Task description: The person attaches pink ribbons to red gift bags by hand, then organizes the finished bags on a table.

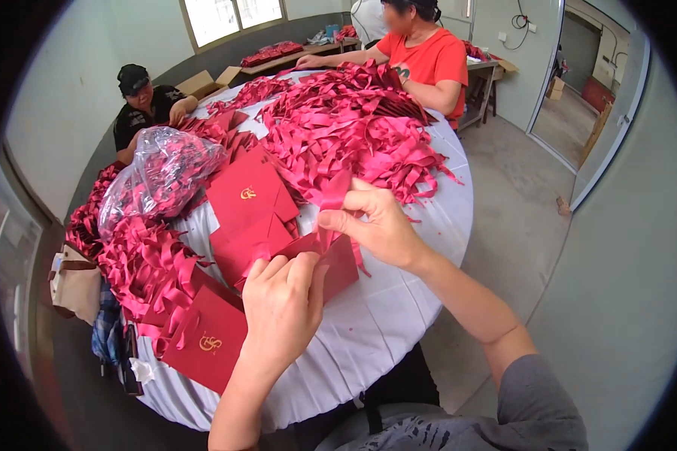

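A red paper bag (341,272) stands tilted at the near middle of the round table. My left hand (282,301) is closed on its upper edge, thumb and fingers pinched together. A pinkish-red ribbon (332,192) rises from the bag's opening, and my right hand (377,225) pinches it between thumb and fingers. Just beyond lie several flat red bags (237,180) with a gold emblem. Another red bag (212,342) with a gold emblem lies left of my left forearm. What my left fingertips grip inside the bag is hidden.
A big heap of red ribbon-handled bags (346,135) covers the table's far side. A clear plastic bag (162,177) of red material sits at left, near more ribbons (139,263). One co-worker in black (154,109) sits far left; another in red (432,64) is far right.
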Demonstrator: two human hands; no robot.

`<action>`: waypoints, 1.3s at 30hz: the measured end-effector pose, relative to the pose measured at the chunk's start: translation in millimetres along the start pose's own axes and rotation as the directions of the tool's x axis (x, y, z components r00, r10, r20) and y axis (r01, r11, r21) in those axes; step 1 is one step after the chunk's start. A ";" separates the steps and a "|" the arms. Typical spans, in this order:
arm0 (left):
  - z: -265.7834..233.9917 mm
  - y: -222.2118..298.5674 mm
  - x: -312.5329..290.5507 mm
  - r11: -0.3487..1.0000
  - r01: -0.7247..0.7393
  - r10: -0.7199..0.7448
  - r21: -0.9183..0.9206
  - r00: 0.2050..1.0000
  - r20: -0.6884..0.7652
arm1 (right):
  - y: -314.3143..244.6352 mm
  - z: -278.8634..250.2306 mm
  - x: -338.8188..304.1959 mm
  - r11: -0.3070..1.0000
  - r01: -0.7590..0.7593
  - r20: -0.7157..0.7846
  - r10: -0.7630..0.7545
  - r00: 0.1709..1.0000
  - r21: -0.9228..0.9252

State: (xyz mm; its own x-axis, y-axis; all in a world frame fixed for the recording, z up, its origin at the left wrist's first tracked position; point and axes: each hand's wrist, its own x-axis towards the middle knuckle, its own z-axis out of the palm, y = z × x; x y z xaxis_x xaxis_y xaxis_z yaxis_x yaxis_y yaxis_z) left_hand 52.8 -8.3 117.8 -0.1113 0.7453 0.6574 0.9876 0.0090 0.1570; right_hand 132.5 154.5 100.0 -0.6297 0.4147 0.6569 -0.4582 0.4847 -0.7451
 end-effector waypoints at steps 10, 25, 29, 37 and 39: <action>4.3 -0.4 3.7 1.000 0.028 -0.028 0.008 1.000 -0.001 | -4.6 -21.6 -6.2 0.982 -0.182 0.041 0.180 0.983 0.047; 4.8 -6.9 -4.3 0.997 -0.052 0.053 0.048 0.998 -0.017 | -32.1 -8.4 26.8 0.991 -0.135 0.054 0.134 0.990 0.013; 5.5 -5.1 -1.8 0.997 -0.070 0.071 0.039 0.997 -0.020 | -30.4 -13.5 35.5 0.880 -0.374 0.163 0.340 0.926 0.291; 4.7 -4.0 1.0 0.996 -0.083 0.083 0.017 0.997 -0.004 | -16.1 -22.2 36.1 0.638 -0.446 0.336 0.295 0.895 0.628; 4.8 -2.8 2.0 0.997 -0.081 0.081 0.009 0.997 -0.006 | -14.0 -20.6 37.5 0.631 -0.422 0.333 0.262 0.906 0.651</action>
State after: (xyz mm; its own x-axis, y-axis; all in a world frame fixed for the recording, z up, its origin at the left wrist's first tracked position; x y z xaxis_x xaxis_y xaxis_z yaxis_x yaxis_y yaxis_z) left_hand 50.4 -3.7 115.2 -0.0314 0.7393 0.6727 0.9943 -0.0458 0.0968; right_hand 128.2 179.2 137.5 -0.8994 0.2465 0.3611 -0.4317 -0.3703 -0.8225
